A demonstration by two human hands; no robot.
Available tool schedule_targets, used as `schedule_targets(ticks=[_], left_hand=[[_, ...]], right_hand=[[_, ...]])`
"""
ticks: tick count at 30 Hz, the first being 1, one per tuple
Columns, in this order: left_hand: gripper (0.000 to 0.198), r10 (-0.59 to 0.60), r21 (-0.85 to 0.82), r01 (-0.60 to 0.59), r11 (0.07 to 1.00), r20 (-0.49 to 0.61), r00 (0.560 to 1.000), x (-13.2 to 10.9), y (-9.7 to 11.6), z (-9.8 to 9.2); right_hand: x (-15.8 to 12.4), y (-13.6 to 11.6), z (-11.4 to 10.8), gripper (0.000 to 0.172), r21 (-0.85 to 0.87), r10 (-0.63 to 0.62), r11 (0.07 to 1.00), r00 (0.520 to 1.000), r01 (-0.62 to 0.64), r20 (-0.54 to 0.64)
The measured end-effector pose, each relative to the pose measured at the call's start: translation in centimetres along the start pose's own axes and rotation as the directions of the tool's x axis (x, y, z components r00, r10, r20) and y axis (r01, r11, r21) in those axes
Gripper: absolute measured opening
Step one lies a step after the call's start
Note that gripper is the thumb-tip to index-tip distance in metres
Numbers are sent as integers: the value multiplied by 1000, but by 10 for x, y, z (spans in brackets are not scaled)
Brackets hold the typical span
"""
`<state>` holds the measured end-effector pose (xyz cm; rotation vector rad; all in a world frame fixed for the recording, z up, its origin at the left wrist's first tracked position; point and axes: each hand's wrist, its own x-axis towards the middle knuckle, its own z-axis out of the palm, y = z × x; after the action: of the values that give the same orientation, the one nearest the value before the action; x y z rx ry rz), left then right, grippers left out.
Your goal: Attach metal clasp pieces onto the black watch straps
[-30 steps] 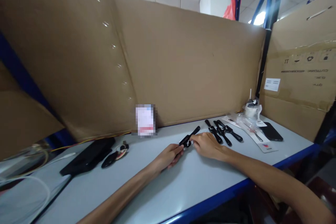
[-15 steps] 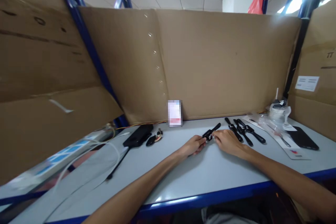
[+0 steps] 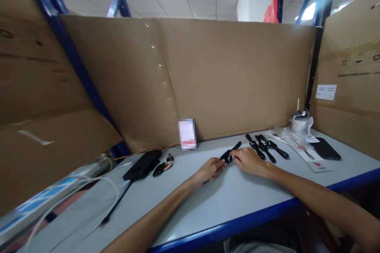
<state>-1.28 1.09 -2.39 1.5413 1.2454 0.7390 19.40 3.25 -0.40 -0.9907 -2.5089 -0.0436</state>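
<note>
Being held above or on the grey table (image 3: 190,213) (which of the two cannot be told), one black tool (image 3: 226,156) is found between both hands. Its near end is pinched by the left hand (image 3: 212,168). Its middle is touched by the curled fingers of the right hand (image 3: 248,161); whether a small part is pinched there cannot be told. Three similar black tools (image 3: 265,148) are laid beyond the right hand. Farther right, a dark phone (image 3: 326,149) is seen; at left, keys (image 3: 162,167) are placed near a black case (image 3: 142,166).
</note>
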Motion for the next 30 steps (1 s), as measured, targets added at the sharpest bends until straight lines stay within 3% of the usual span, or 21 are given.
schedule_targets(ticks=[5,9,11,15,17,19,25,30], left_hand=[[49,3,5,-3,1000,-6,1000,0,1,0],[50,-8,-7,8,1000,-9,1000,-1,2,1],[51,-6,-16,5,1000,-13,1000,-1,2,2],[50,22,-31,-23,999,-19,1000,1,-2,2],[49,29,-37,-30,999,-26,999,3,-3,2],[48,20,-34,-21,999,-32,999,4,-4,2],[42,14,-26,-15,1000,-27,1000,4,-3,2],[40,18,-1,-18,1000,-49,999,3,-1,4]], right_hand=[[-2,-1,0,35,68,-131,989,991,131,0],[-1,2,1,30,59,-121,991,992,119,44],[0,3,0,28,55,-51,997,997,48,64],[5,8,1,25,85,204,975,979,-205,22],[6,9,2,26,132,257,958,966,-253,-14],[6,9,4,31,167,234,960,971,-224,-47],[2,0,10,37,268,-11,963,998,27,-61],[2,-4,11,25,225,19,974,997,0,-80]])
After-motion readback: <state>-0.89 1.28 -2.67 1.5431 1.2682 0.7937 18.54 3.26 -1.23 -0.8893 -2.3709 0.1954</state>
